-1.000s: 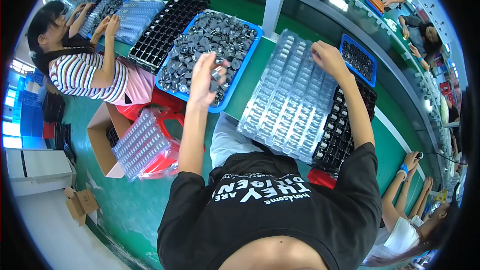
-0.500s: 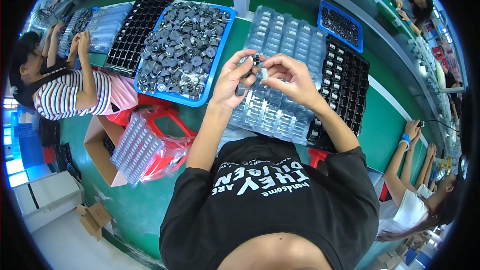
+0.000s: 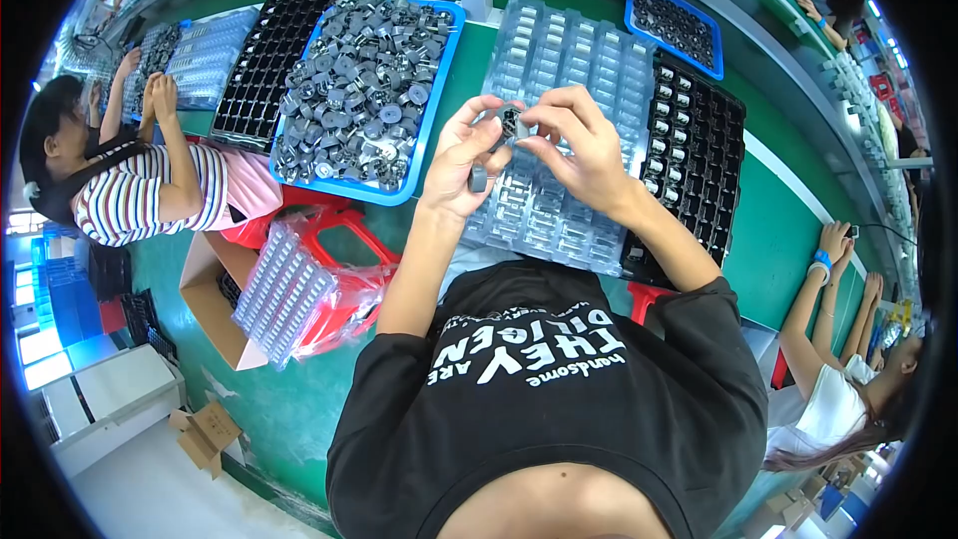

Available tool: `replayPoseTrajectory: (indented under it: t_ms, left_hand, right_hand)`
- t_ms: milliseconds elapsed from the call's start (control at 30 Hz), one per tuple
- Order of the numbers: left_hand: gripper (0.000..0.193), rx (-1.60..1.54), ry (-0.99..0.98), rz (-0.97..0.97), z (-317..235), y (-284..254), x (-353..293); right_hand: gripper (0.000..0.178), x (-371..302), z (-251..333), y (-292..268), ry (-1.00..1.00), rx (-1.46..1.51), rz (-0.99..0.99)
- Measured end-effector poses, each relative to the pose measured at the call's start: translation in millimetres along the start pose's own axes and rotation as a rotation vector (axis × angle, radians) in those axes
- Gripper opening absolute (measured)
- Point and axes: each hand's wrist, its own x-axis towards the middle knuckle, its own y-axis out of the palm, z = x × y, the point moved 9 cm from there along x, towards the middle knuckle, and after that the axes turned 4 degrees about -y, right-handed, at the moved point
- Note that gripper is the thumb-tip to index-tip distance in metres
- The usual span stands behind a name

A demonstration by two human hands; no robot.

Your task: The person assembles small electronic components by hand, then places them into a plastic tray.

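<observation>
My left hand point(image 3: 459, 162) is closed on a small dark part with metal pins point(image 3: 510, 123), held up between thumb and fingertips. A grey round component point(image 3: 477, 178) is also tucked under its lower fingers. My right hand point(image 3: 582, 152) pinches a small light-grey metal piece point(image 3: 523, 127) against that dark part; the fingertips hide most of the contact. Both hands hover over a clear plastic tray point(image 3: 569, 190) with rows of small silvery pieces. To its right lies a black compartment tray point(image 3: 699, 145), whose left columns hold round parts with silvery tops.
A blue bin point(image 3: 454, 55) heaped with grey round components stands left. Beyond it is another black tray point(image 3: 269, 60). A smaller blue bin point(image 3: 714, 35) with dark parts sits far right. A red stool point(image 3: 334, 240) bears bagged trays; a cardboard box point(image 3: 200, 289) adjoins it. Co-workers sit both sides.
My right fingers have brought the light-grey metal piece up against the dark part in my left hand; before, it was slightly lower and apart. The view has shifted slightly.
</observation>
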Motion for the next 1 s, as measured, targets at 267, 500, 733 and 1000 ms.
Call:
replayPoseTrajectory:
  t_ms: [267,500,733,1000]
  left_hand:
    - [0.026,0.017,0.021,-0.037,0.5,-2.7,-3.1]
    - [0.025,0.101,0.063,-0.098,-5.1,0.0,-7.2]
    - [0.026,0.109,0.079,-0.101,-2.4,3.4,-9.5]
    - [0.019,0.267,0.174,-0.297,1.0,5.8,-15.8]
  right_hand:
    - [0.037,1.7,12.7,0.2,-0.12,-0.115,0.005]
    - [0.037,2.5,17.3,0.8,-0.115,-0.148,0.037]
    - [0.032,0.3,10.6,1.1,-0.013,-0.061,0.08]
    - [0.007,-23.1,-16.3,-5.2,0.41,0.381,-0.179]
